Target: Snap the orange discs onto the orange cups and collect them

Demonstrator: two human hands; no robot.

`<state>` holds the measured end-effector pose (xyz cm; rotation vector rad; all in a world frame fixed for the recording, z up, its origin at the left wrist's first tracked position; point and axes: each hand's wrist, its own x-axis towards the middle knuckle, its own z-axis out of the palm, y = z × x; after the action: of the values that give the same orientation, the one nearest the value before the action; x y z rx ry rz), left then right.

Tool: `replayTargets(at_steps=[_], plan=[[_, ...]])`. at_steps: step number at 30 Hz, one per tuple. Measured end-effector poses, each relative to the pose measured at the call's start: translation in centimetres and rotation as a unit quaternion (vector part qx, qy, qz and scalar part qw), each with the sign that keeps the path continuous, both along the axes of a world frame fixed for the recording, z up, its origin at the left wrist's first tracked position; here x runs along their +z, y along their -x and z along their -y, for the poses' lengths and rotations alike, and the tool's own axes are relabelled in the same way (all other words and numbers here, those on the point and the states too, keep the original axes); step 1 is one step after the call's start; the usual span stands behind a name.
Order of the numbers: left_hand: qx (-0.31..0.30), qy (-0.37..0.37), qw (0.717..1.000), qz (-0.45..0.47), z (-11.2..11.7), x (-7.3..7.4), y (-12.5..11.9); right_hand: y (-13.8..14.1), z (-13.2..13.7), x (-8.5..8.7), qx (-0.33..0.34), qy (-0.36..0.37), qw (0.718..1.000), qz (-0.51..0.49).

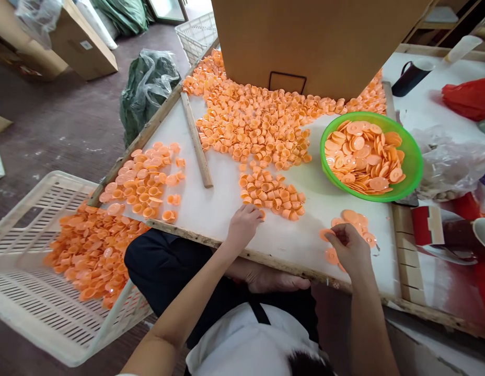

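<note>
My left hand (244, 225) is closed at the near edge of a small heap of orange plastic cups (274, 193), with one small cup (262, 214) at its fingertips. My right hand (353, 246) pinches a flat orange disc (326, 234) between thumb and fingers. Under and beside that hand lie several loose orange discs (356, 219). Beyond it stands a green bowl (413, 169) heaped with more discs. To the left, a group of cups joined with discs (144, 180) rests on the white tabletop (211, 214).
A large pile of cups (258, 120) spreads below a cardboard box (305, 42). A wooden strip (197, 141) lies on the table. On the floor at left, a white crate (38, 292) holds many orange pieces. Mugs (413, 78) and a red bag (468, 99) are at right.
</note>
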<state>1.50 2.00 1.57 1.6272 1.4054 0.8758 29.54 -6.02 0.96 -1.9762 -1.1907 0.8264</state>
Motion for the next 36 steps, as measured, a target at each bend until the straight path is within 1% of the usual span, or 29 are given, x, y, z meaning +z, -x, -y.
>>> replayTargets(at_steps=[2,4,5,7,9,11,12,14,16,18,21,24,27,29,32,34,36], plan=[[-0.010,0.029,0.999,0.014,0.4,0.3,0.3,1.7,0.0,0.6,0.016,-0.029,0.993,-0.109],[-0.012,0.101,0.992,0.077,1.3,0.5,0.2,4.0,-0.2,1.1,0.041,-0.042,0.977,-0.207],[-0.006,0.146,0.981,0.126,1.9,0.7,0.0,5.3,-0.3,1.3,0.056,-0.043,0.966,-0.250],[0.019,0.220,0.948,0.230,3.2,1.1,-0.7,7.7,-0.6,1.7,0.081,-0.048,0.943,-0.319],[0.036,0.253,0.918,0.303,4.5,1.5,-1.4,9.6,-0.9,2.0,0.097,-0.057,0.926,-0.359],[0.037,0.261,0.902,0.342,5.5,2.0,-2.1,10.8,-1.0,2.3,0.102,-0.070,0.918,-0.378],[0.037,0.257,0.901,0.348,5.8,2.3,-2.3,11.1,-1.0,2.4,0.104,-0.077,0.914,-0.384],[0.036,0.234,0.910,0.340,6.1,2.7,-2.5,11.3,-1.0,2.5,0.108,-0.095,0.909,-0.391],[0.028,0.194,0.930,0.313,6.2,3.1,-2.4,11.2,-0.8,2.6,0.121,-0.108,0.908,-0.385],[0.010,0.148,0.949,0.278,6.1,3.4,-2.1,11.0,-0.5,2.8,0.148,-0.109,0.912,-0.366],[-0.021,0.100,0.967,0.234,6.2,3.7,-1.8,10.8,-0.1,3.1,0.182,-0.105,0.918,-0.337],[-0.037,0.071,0.968,0.236,6.7,3.6,-1.7,11.0,0.1,3.3,0.169,-0.117,0.921,-0.330],[-0.050,0.021,0.968,0.245,7.1,3.5,-1.5,11.1,0.1,3.5,0.170,-0.127,0.917,-0.338],[-0.053,-0.005,0.973,0.225,7.1,3.6,-1.2,11.1,0.1,3.6,0.188,-0.122,0.908,-0.353],[-0.058,-0.022,0.979,0.194,6.9,3.9,-0.8,11.1,0.2,3.6,0.208,-0.111,0.892,-0.385],[-0.059,-0.033,0.982,0.175,6.7,4.2,-0.7,11.2,0.2,3.5,0.210,-0.110,0.890,-0.391],[-0.056,-0.043,0.986,0.154,6.8,4.3,-0.7,11.4,0.3,3.4,0.200,-0.121,0.894,-0.381]])
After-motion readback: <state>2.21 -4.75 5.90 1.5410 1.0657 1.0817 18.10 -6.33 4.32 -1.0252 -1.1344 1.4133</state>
